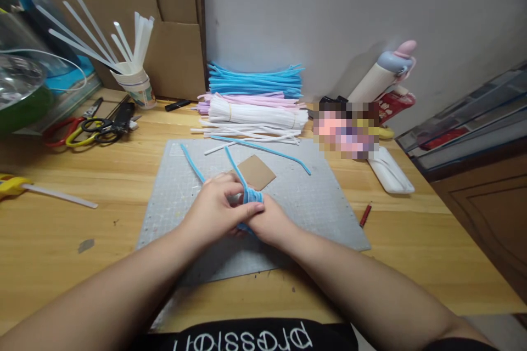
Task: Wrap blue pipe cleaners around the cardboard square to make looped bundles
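Note:
Over the grey cutting mat (313,214), both my hands meet around a wound bundle of blue pipe cleaners (254,196). My left hand (220,200) is closed, its thumb pressed along the bundle's near side. My right hand (269,219) is closed against the bundle from the right, with its fingers largely hidden. Two blue ends stick up from the hands towards the far left. Just beyond the hands, a brown cardboard square (257,171) lies on the mat. A loose blue pipe cleaner (263,148) and a white one (214,149) lie near the mat's far edge.
Bundles of blue (255,81), pink and white pipe cleaners (255,112) line the wall. At left are a cup of glue sticks (138,88), scissors (78,131) and a yellow glue gun (12,186). At right are a bottle (376,74), a white case (391,171) and a red pencil (365,214).

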Motion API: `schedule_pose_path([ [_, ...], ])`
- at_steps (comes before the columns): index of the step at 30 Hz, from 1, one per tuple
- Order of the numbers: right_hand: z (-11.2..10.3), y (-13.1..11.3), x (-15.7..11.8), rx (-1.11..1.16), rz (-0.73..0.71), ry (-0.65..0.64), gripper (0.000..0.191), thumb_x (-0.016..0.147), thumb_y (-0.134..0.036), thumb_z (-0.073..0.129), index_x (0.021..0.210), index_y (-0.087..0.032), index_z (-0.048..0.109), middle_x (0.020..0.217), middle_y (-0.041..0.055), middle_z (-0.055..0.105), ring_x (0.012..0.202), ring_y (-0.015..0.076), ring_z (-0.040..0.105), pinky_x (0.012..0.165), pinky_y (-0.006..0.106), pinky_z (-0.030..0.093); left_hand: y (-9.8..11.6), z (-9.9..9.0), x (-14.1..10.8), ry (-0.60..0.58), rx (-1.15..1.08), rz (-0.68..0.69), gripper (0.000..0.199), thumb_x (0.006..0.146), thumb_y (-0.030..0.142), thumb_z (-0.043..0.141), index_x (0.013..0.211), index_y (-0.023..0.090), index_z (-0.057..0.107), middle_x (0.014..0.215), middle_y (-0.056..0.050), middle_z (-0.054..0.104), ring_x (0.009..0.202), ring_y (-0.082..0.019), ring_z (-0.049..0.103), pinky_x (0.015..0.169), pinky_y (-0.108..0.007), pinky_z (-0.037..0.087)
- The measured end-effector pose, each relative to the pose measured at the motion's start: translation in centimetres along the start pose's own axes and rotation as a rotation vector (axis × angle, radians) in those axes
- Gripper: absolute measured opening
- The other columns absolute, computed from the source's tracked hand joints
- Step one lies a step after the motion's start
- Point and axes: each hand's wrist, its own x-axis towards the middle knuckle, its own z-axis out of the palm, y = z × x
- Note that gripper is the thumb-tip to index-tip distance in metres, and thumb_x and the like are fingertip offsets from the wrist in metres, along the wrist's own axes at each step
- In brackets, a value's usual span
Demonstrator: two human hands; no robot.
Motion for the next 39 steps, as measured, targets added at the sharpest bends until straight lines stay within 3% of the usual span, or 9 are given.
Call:
schedule_pose_path([
  [5, 0.0, 0.3, 0.0, -0.042, 0.016, 0.008, 0.01, 0.076, -0.022, 0.061, 0.083, -0.017, 0.065, 0.053, -0.0038, 0.057, 0.049, 0.012, 0.057, 0.049, 0.025, 0.049, -0.2, 0.3, -0.3, -0.156, -0.357, -0.333, 0.022, 0.074, 0.035, 0.068, 0.061, 0.017, 0.071, 0.086, -0.008, 0.07, 0.038, -0.011, 0.053, 0.033, -0.025, 0.039],
  [9, -0.5, -0.1, -0.1, 0.076, -0.045, -0.131, 0.022, 0.072, -0.028, 0.069, 0.091, -0.017, 0.064, 0.07, -0.0005, 0.063, 0.067, 0.0135, 0.061, 0.058, 0.025, 0.052, 0.0, -1.0, 0.4, -0.207, -0.374, -0.318, 0.019, 0.071, 0.032, 0.071, 0.06, 0.016, 0.07, 0.099, -0.008, 0.069, 0.053, -0.01, 0.059, 0.04, -0.021, 0.042],
  [12, -0.9, 0.0, -0.1, 0.2, -0.032, -0.281, 0.029, 0.077, -0.039, 0.067, 0.091, -0.015, 0.062, 0.084, 0.0049, 0.065, 0.071, 0.0148, 0.062, 0.061, 0.029, 0.054, -0.1, -2.0, 0.7, -0.263, -0.403, -0.405, 0.021, 0.072, 0.036, 0.069, 0.075, 0.015, 0.072, 0.083, -0.005, 0.069, 0.042, -0.006, 0.048, 0.037, -0.019, 0.038],
  [15, -0.9, 0.5, 0.1, 0.244, -0.008, -0.288, 0.036, 0.08, -0.047, 0.062, 0.096, -0.015, 0.059, 0.088, 0.0065, 0.064, 0.068, 0.0153, 0.063, 0.057, 0.031, 0.055, -0.2, -2.1, 0.7, -0.257, -0.408, -0.469, 0.033, 0.075, 0.041, 0.066, 0.097, 0.017, 0.068, 0.06, 0.002, 0.06, 0.035, -0.008, 0.045, 0.034, -0.021, 0.037],
  [20, -0.8, 0.8, 0.4, 0.238, 0.008, -0.073, 0.039, 0.076, -0.046, 0.065, 0.1, -0.017, 0.058, 0.094, 0.006, 0.063, 0.074, 0.016, 0.063, 0.052, 0.026, 0.053, 0.0, -1.7, 0.6, -0.038, -0.261, -0.335, 0.021, 0.076, 0.037, 0.065, 0.075, 0.016, 0.067, 0.069, -0.001, 0.062, 0.051, -0.012, 0.057, 0.043, -0.022, 0.044],
  [26, -0.5, -0.2, 0.0, 0.148, 0.064, -0.026, 0.027, 0.078, -0.038, 0.06, 0.094, -0.017, 0.06, 0.086, 0.0043, 0.063, 0.073, 0.0161, 0.061, 0.051, 0.025, 0.049, 0.1, -1.3, 0.6, -0.13, -0.189, -0.279, 0.019, 0.075, 0.034, 0.065, 0.073, 0.016, 0.067, 0.067, 0.0, 0.06, 0.058, -0.013, 0.054, 0.051, -0.024, 0.042],
  [29, -0.3, -0.2, -0.1, 0.056, 0.026, -0.02, 0.025, 0.08, -0.039, 0.056, 0.092, -0.018, 0.062, 0.081, 0.0035, 0.063, 0.073, 0.0167, 0.06, 0.051, 0.025, 0.049, 0.2, -1.0, 0.3, -0.093, -0.044, -0.177, 0.021, 0.073, 0.034, 0.068, 0.064, 0.016, 0.063, 0.061, 0.002, 0.053, 0.058, -0.012, 0.049, 0.053, -0.024, 0.038],
  [33, -0.1, 0.4, 0.0, -0.037, -0.058, -0.021, 0.023, 0.083, -0.037, 0.053, 0.095, -0.02, 0.063, 0.093, 0.0042, 0.063, 0.079, 0.0169, 0.059, 0.051, 0.024, 0.05, 0.6, -0.7, -0.2, -0.042, 0.048, -0.104, 0.021, 0.075, 0.033, 0.066, 0.064, 0.016, 0.064, 0.064, 0.002, 0.053, 0.059, -0.012, 0.048, 0.056, -0.025, 0.038],
  [39, 0.1, 0.2, -0.2, -0.127, -0.082, -0.049, 0.03, 0.087, -0.035, 0.049, 0.112, -0.023, 0.059, 0.103, 0.0046, 0.063, 0.085, 0.0186, 0.059, 0.054, 0.025, 0.051, 0.7, -0.7, -0.1, -0.113, 0.0, -0.161, 0.028, 0.076, 0.032, 0.064, 0.053, 0.016, 0.06, 0.065, 0.0, 0.056, 0.062, -0.013, 0.053, 0.057, -0.027, 0.039],
])
